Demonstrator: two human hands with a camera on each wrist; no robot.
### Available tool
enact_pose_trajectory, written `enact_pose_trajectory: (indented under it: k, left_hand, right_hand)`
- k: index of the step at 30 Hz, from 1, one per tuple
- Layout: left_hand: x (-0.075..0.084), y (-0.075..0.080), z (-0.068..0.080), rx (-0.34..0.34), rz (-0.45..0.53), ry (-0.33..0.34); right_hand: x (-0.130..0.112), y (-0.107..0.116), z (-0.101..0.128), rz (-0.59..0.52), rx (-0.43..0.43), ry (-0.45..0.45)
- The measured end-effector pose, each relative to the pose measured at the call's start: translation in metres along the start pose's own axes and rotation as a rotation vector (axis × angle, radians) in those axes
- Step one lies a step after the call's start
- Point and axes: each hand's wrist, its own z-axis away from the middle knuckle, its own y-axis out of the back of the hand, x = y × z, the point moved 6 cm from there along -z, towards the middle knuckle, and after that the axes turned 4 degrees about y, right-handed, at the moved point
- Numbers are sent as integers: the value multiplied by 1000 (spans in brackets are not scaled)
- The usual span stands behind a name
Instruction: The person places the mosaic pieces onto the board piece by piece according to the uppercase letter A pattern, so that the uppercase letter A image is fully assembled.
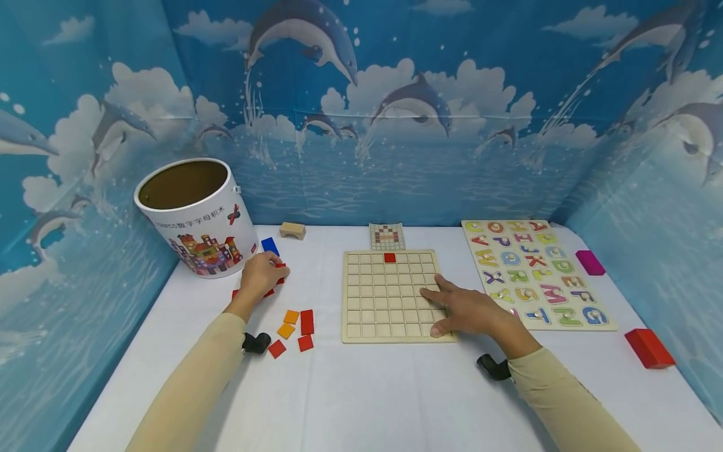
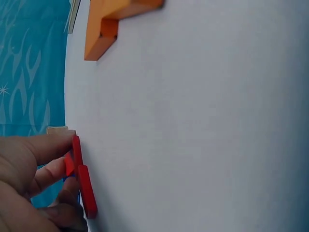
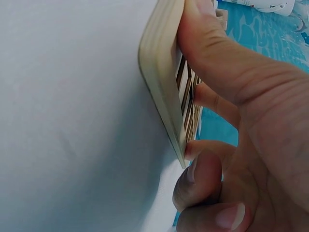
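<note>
The right hand point(image 1: 471, 312) lay flat, steadying the wooden grid board point(image 1: 390, 295) (one red square set), while the left hand point(image 1: 261, 274) took a pinching grip on red tiles point(image 2: 83, 181).

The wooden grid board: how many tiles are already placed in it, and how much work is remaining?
Done: one red tile sits in the top row of the wooden grid board. In hand: the left hand pinches red tiles beside the bucket, while the right hand rests flat on the board. Left: every other cell is empty, and loose red and orange tiles lie on the table.
</note>
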Motion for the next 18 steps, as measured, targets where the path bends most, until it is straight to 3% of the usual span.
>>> enact_pose_trajectory:
  k: [9,18]
  left_hand:
    - [5,2,2,41,8,10]
    - [12,1,2,39,138,-41]
  right_hand:
    - [-1,-1,1,0,-1,2]
    - [2,-1,-1,4,-2,1]
